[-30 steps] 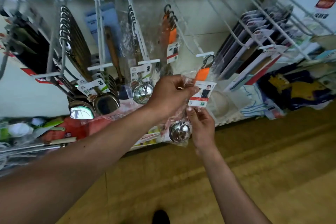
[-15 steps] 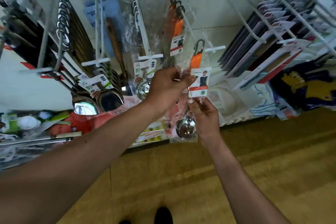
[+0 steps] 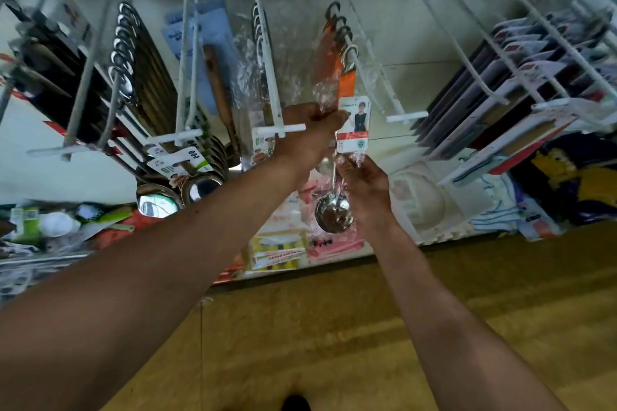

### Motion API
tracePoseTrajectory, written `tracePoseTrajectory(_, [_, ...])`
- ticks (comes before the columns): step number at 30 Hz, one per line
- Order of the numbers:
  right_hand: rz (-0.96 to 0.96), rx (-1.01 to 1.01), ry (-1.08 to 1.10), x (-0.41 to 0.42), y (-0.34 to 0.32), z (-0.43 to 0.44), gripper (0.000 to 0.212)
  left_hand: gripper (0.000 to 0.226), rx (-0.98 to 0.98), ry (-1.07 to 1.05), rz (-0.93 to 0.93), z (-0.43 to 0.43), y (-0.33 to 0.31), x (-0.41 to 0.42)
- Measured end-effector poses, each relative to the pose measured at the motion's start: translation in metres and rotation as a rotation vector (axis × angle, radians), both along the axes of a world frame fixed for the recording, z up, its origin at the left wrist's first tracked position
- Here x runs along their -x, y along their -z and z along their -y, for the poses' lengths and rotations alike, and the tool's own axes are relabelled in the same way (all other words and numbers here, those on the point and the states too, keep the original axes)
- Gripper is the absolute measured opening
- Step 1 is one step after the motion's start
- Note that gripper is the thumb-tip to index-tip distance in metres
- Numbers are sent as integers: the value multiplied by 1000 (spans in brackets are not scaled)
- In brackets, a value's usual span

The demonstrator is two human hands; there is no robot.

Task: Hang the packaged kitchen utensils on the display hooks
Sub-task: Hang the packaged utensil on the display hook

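Observation:
A packaged steel ladle (image 3: 333, 213) with an orange handle, a clear plastic sleeve and a white label card (image 3: 354, 123) hangs from a white display hook (image 3: 374, 83). Its metal loop sits on the hook rod behind several like ladles. My left hand (image 3: 310, 133) pinches the plastic sleeve beside the label. My right hand (image 3: 364, 180) grips the lower part of the package just under the card, beside the ladle's shaft.
More white hooks to the left carry spoons and ladles (image 3: 157, 200), a wooden-handled utensil (image 3: 218, 93) and dark knives (image 3: 50, 70). Carded flat items (image 3: 521, 87) fill the hooks at right. A low shelf of mixed goods (image 3: 277, 250) runs below. The floor (image 3: 367, 327) is brown.
The ladle package has moved up and back along the hook rod, from the hook's tip to behind it. Both hands rose with it.

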State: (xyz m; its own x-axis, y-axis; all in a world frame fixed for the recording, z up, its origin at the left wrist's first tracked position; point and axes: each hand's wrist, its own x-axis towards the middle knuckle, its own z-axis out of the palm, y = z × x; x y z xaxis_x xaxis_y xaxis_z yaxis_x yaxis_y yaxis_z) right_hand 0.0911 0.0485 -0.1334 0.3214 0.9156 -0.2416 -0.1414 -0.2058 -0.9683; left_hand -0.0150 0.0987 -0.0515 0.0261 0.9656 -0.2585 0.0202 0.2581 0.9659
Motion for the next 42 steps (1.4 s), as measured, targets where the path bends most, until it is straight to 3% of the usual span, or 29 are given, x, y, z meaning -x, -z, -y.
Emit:
tracePoseTrajectory(7, [56,-43,-91,-2,-5,-25,8,29,-50,-43,-46,-18,3,1])
tracePoseTrajectory(14, [181,122,-185,-29,-16,-52,21,28,-104,-8,232,-20,-18,4])
tracePoseTrajectory(17, [183,-47,-215,-41,-38,-60,17,35,-176,-32,291,-24,-26,-2])
tracePoseTrajectory(20, [0,-251,-187,-48,-67,-67,21,36,-235,-53,292,-27,-27,-4])
tracePoseTrajectory(24, [-27,-270,-215,-47,-96,-79,32,26,-282,-110,264,-29,-21,0])
tracePoseTrajectory(29, [-45,-275,-146,-45,-97,-81,10,25,-299,-143,319,-29,-23,-4])
tracePoseTrajectory(31, [-84,-267,-107,-46,-93,-78,12,31,-338,-119,285,-23,-26,-2])
tracePoseTrajectory(35, [-128,-149,28,-53,-67,-61,46,49,-391,-12,96,9,-8,11])
tracePoseTrajectory(37, [-118,-58,139,-50,-45,-47,52,43,-347,3,-2,28,16,24])
tracePoseTrajectory(39, [-34,26,208,-39,-19,-29,53,31,-301,39,-123,46,38,40])
tracePoseTrajectory(42, [276,159,8,-2,19,7,49,43,-228,66,-200,76,65,78])
